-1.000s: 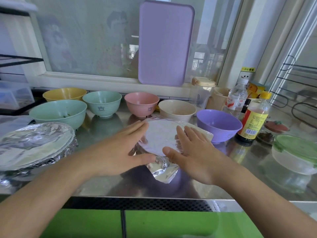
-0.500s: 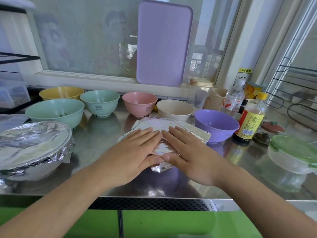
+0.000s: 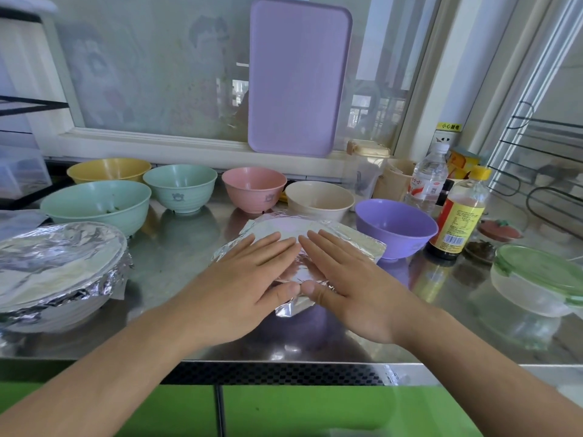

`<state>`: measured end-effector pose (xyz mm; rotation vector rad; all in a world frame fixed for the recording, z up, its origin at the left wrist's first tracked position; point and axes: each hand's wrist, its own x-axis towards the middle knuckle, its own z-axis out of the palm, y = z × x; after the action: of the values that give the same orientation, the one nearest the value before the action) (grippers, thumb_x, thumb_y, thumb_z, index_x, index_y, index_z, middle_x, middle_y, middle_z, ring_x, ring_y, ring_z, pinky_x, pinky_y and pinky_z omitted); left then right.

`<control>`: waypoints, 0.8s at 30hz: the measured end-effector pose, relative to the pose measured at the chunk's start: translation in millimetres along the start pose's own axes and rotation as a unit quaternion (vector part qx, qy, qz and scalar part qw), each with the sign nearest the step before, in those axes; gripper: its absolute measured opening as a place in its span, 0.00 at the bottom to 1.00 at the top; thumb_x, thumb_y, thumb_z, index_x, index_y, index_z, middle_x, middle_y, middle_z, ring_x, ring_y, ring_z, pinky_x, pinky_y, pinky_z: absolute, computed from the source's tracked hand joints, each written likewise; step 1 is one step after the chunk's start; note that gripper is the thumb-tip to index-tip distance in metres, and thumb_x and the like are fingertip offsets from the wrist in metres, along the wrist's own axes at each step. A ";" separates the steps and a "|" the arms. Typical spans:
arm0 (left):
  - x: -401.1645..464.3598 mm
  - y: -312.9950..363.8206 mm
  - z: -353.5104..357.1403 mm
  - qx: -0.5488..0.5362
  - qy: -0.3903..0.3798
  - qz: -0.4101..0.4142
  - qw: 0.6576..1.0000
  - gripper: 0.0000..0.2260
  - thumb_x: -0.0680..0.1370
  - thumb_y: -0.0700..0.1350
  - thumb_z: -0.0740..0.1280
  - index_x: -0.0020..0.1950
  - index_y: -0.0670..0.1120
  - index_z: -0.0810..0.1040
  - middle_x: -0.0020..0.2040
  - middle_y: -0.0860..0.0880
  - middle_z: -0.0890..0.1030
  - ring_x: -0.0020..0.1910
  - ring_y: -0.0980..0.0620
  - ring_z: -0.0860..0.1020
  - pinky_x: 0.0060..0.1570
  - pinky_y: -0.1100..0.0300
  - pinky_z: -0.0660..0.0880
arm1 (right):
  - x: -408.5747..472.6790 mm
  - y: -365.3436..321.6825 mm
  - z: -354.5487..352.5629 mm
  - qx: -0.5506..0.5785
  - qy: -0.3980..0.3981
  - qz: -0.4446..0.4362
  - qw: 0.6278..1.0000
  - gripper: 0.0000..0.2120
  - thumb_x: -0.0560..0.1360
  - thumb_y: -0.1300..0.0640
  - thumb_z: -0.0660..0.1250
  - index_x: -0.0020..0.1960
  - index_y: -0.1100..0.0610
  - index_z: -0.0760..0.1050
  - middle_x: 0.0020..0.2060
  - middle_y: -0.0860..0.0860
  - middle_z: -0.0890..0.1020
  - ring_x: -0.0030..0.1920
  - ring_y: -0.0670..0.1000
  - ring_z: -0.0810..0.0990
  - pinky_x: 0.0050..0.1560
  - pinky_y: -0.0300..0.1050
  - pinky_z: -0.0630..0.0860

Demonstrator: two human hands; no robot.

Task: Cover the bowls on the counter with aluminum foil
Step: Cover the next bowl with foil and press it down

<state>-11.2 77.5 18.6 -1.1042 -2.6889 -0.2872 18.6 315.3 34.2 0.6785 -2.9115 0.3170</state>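
A sheet of aluminum foil lies over a bowl at the middle of the steel counter; the bowl itself is hidden beneath it. My left hand and my right hand press flat on top of the foil, fingers straight, thumbs nearly touching at the near rim. A large foil-covered bowl stands at the left. Uncovered bowls stand behind: a big green one, yellow, small green, pink, cream and purple.
A purple cutting board leans on the window. At the right stand a sauce bottle, a water bottle and a clear container with a green lid. A wire rack is at far right.
Both hands slid from the sides of the foil onto its top and flattened it down over the bowl; the foil's near corner folded lower.
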 end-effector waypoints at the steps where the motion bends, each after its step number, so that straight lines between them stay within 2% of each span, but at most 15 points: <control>1: 0.7 2.0 1.2 0.008 0.004 0.004 1.000 0.36 0.81 0.69 0.37 0.86 0.54 0.45 0.84 0.62 0.43 0.81 0.65 0.37 0.80 0.62 0.36 | 0.0 -1.2 1.4 -0.004 0.003 -0.001 1.000 0.39 0.82 0.32 0.48 0.86 0.48 0.43 0.85 0.43 0.45 0.83 0.41 0.37 0.77 0.31 0.33; 3: 1.7 1.4 4.4 0.025 0.008 0.008 1.000 0.35 0.82 0.68 0.37 0.86 0.53 0.46 0.85 0.60 0.44 0.82 0.64 0.38 0.79 0.62 0.35 | -0.3 -1.5 1.7 0.008 0.003 -0.001 1.000 0.36 0.84 0.36 0.50 0.86 0.49 0.44 0.85 0.44 0.45 0.83 0.41 0.38 0.76 0.30 0.32; 6: 2.4 -7.0 5.8 0.033 0.009 0.015 0.999 0.35 0.82 0.68 0.39 0.86 0.53 0.47 0.84 0.60 0.46 0.82 0.63 0.39 0.80 0.61 0.37 | -3.0 4.8 -4.2 0.060 0.000 0.000 0.998 0.32 0.87 0.43 0.54 0.86 0.50 0.48 0.85 0.42 0.48 0.81 0.36 0.40 0.74 0.25 0.35; 8: 2.5 -12.6 6.1 0.032 0.012 0.026 0.999 0.35 0.82 0.68 0.42 0.86 0.53 0.48 0.84 0.60 0.48 0.83 0.63 0.41 0.80 0.61 0.38 | -4.7 11.4 -4.3 0.052 0.013 -0.017 0.998 0.30 0.88 0.44 0.54 0.86 0.52 0.51 0.84 0.43 0.51 0.80 0.34 0.42 0.74 0.25 0.37; 12: 4.5 -16.0 7.5 0.038 0.016 0.031 0.999 0.36 0.81 0.68 0.47 0.86 0.52 0.51 0.85 0.58 0.51 0.83 0.61 0.45 0.81 0.60 0.40 | -4.3 20.2 6.0 0.005 0.042 -0.051 0.998 0.31 0.87 0.43 0.51 0.85 0.55 0.56 0.84 0.46 0.56 0.83 0.41 0.46 0.79 0.31 0.40; 16: 2.5 -7.9 2.3 0.004 0.007 0.023 1.000 0.37 0.80 0.72 0.47 0.86 0.57 0.46 0.84 0.62 0.46 0.81 0.67 0.39 0.81 0.60 0.40 | -3.6 21.5 7.9 -0.005 0.053 -0.060 0.997 0.31 0.87 0.41 0.50 0.85 0.56 0.57 0.84 0.48 0.58 0.84 0.44 0.48 0.80 0.32 0.41; 19: 5.0 5.1 -0.5 -0.050 0.030 0.032 0.998 0.32 0.83 0.68 0.45 0.85 0.57 0.52 0.84 0.63 0.50 0.81 0.69 0.44 0.81 0.60 0.43 | -3.5 18.2 10.2 -0.010 0.059 -0.063 0.996 0.32 0.86 0.39 0.49 0.85 0.55 0.57 0.84 0.49 0.59 0.85 0.46 0.51 0.82 0.38 0.45; 22: 8.6 9.2 6.3 -0.019 0.059 0.040 0.997 0.30 0.85 0.62 0.46 0.85 0.51 0.57 0.84 0.58 0.56 0.82 0.63 0.51 0.81 0.59 0.47 | -2.8 10.9 14.7 -0.034 0.068 -0.053 0.996 0.31 0.87 0.40 0.49 0.85 0.56 0.59 0.84 0.51 0.62 0.84 0.50 0.55 0.83 0.47 0.54; 24: 8.2 4.9 11.9 0.001 0.074 0.034 0.997 0.29 0.86 0.61 0.47 0.85 0.50 0.59 0.84 0.57 0.57 0.83 0.61 0.53 0.81 0.58 0.49 | -3.1 9.0 14.4 -0.027 0.070 -0.046 0.996 0.30 0.87 0.42 0.50 0.84 0.56 0.59 0.83 0.51 0.62 0.84 0.50 0.55 0.83 0.46 0.54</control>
<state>-14.9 89.4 10.0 -1.1239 -2.5179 -0.3402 16.0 321.1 18.1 0.7484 -2.7354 0.2630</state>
